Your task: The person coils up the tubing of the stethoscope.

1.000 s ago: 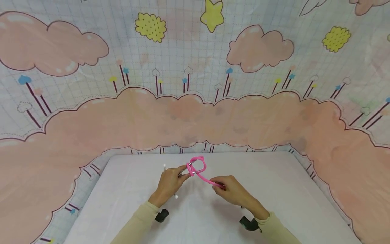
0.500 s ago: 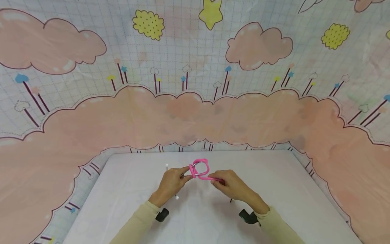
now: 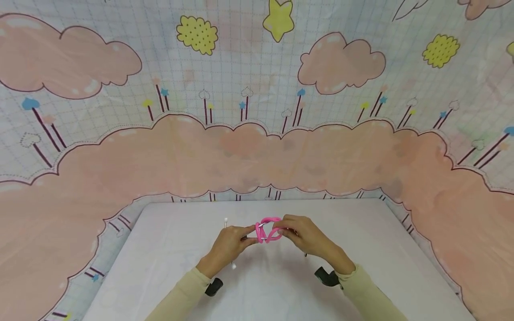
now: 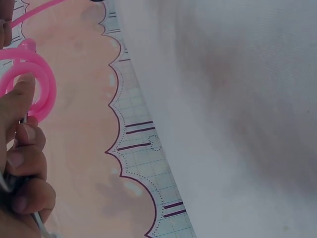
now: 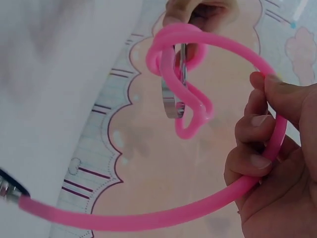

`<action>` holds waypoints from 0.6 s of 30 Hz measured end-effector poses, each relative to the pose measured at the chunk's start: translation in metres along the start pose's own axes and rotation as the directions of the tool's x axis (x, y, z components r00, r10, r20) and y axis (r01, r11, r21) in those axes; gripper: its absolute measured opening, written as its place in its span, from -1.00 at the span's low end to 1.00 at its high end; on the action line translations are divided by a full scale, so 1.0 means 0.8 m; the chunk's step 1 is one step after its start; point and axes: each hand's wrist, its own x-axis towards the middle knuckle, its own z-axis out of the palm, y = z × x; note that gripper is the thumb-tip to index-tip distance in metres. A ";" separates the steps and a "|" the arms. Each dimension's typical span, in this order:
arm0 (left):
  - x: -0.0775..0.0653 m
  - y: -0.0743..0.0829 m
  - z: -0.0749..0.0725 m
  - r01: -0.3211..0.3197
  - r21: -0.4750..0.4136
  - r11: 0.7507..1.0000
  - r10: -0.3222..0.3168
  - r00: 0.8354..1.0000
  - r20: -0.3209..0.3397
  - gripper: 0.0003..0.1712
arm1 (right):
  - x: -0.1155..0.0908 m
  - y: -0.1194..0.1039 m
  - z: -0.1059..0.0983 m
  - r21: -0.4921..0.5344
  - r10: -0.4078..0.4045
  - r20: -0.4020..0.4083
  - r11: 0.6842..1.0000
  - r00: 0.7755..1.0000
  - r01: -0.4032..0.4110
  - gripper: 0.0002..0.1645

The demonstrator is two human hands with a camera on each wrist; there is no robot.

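Soft, even light fills the head view, with faint shadows on the table (image 3: 160, 240). Both wrist views are dimmer; the pink stethoscope (image 5: 148, 221) glints.

Above the white worktop (image 3: 373, 267), the person's left grip (image 3: 230, 243) holds a metal tool (image 3: 263, 239) wrapped by 1 pink tube (image 3: 259, 232), whose loop the right grip (image 3: 303, 232) pinches.

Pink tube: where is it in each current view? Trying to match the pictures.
Head: pink tube looped just below centre, between the two hands.
Left wrist: coiled at the upper left edge, with another strand in the top left corner.
Right wrist: knotted at upper centre, then curving through the right hand to the lower left.
Shared landmark: the left hand, left of the loops in head, below them in left wrist, above in right wrist.
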 end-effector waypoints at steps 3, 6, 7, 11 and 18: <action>0.000 0.001 0.000 -0.030 -0.035 0.999 0.030 1.000 -0.007 -0.46 | 0.004 0.000 -0.002 -0.008 -0.019 -0.018 1.000 1.000 0.019 -0.69; 0.000 0.003 -0.002 -0.049 -0.069 0.996 0.048 0.999 -0.005 -0.46 | 0.008 0.003 -0.004 -0.008 -0.034 -0.026 0.999 0.999 0.034 -0.70; 0.000 0.004 -0.002 -0.050 -0.073 0.996 0.050 0.999 0.002 -0.46 | 0.009 0.004 -0.004 -0.008 -0.033 -0.025 0.999 0.999 0.033 -0.71; 0.000 0.007 -0.006 -0.046 -0.078 0.996 0.049 0.998 0.034 -0.46 | 0.015 0.007 -0.006 -0.004 -0.015 -0.024 1.000 1.000 0.015 -0.73; -0.003 0.013 -0.008 -0.096 -0.112 0.989 0.103 0.993 0.059 -0.47 | 0.021 0.013 -0.004 0.039 -0.013 -0.017 0.999 1.000 0.014 -0.76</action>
